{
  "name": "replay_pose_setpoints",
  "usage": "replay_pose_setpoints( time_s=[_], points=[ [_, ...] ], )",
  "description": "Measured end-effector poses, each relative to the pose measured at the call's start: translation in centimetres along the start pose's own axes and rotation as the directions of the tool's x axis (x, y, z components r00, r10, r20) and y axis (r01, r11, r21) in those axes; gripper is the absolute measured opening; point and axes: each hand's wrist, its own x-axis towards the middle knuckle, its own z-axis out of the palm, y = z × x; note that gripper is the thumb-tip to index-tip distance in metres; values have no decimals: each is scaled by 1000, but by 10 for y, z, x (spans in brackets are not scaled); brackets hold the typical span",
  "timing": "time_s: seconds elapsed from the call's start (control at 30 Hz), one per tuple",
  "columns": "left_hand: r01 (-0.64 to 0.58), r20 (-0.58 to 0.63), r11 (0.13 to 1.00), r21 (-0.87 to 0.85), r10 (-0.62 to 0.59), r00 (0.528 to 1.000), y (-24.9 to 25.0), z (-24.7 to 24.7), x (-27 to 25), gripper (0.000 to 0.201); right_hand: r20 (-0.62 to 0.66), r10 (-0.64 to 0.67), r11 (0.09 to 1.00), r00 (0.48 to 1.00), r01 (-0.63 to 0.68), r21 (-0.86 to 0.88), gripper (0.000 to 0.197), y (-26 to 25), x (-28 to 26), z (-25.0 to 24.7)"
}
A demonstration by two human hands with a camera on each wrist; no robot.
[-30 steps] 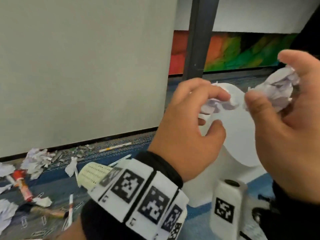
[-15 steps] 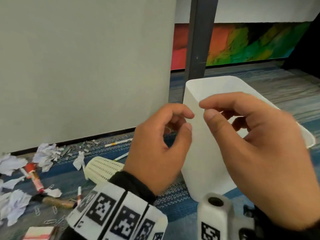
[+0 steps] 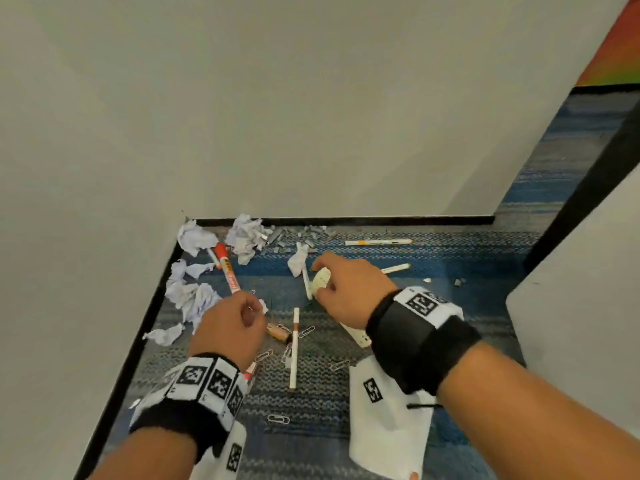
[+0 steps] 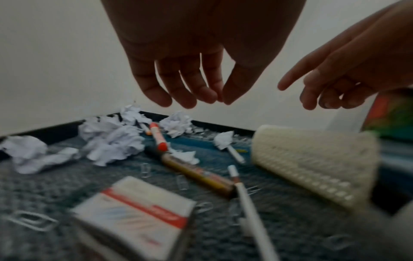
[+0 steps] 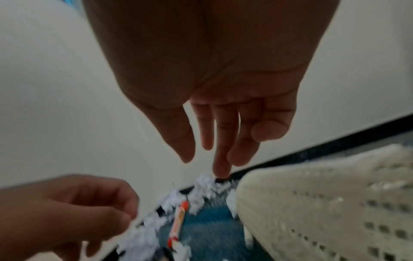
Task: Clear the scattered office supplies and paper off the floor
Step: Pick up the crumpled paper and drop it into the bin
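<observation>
Litter lies on the blue-grey carpet in a wall corner: crumpled paper balls (image 3: 196, 237) (image 4: 111, 141), a red marker (image 3: 228, 271), a brown marker (image 3: 278, 332), a white pen (image 3: 294, 344) and paper clips (image 3: 278, 419). My left hand (image 3: 254, 311) (image 4: 220, 99) hovers above the markers with loosely curled fingers that hold nothing. Over a cream perforated pen holder (image 3: 322, 280) (image 5: 324, 203) lying on its side, my right hand (image 3: 317, 281) (image 5: 210, 155) hangs with straight fingers, apart from it. A white box with a red stripe (image 4: 134, 211) lies below my left wrist.
Loose staples (image 3: 304, 233) and a yellow-banded white pen (image 3: 377, 242) lie along the black baseboard (image 3: 346, 221). Pale walls close the corner at the back and left. A dark post (image 3: 588, 188) and a pale grey surface (image 3: 571, 341) stand at the right.
A second ago both hands held crumpled paper above a white bin, then showed empty. The view has swung to the floor corner, and both hands have come down over the litter.
</observation>
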Motion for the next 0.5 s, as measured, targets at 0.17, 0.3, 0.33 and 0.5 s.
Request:
replay_pose_setpoints(
  time_s=[0.17, 0.3, 0.33, 0.5],
  points=[
    [-21, 90, 974, 225, 1, 996, -32, 4, 43, 6, 171, -9, 945, 985, 65, -320, 33, -29, 85, 17],
    [-82, 119, 955, 286, 50, 992, -35, 21, 64, 29, 149, -35, 911, 988, 93, -402, 37, -46, 138, 32],
    [-93, 127, 952, 291, 57, 990, -35, 25, 69, 33, 153, -29, 906, 988, 90, -413, 38, -48, 147, 34],
    [-58, 277, 908, 415, -65, 959, -41, 41, 85, 39, 258, 56, 830, 964, 99, -548, 45, -33, 163, 43]
  ],
)
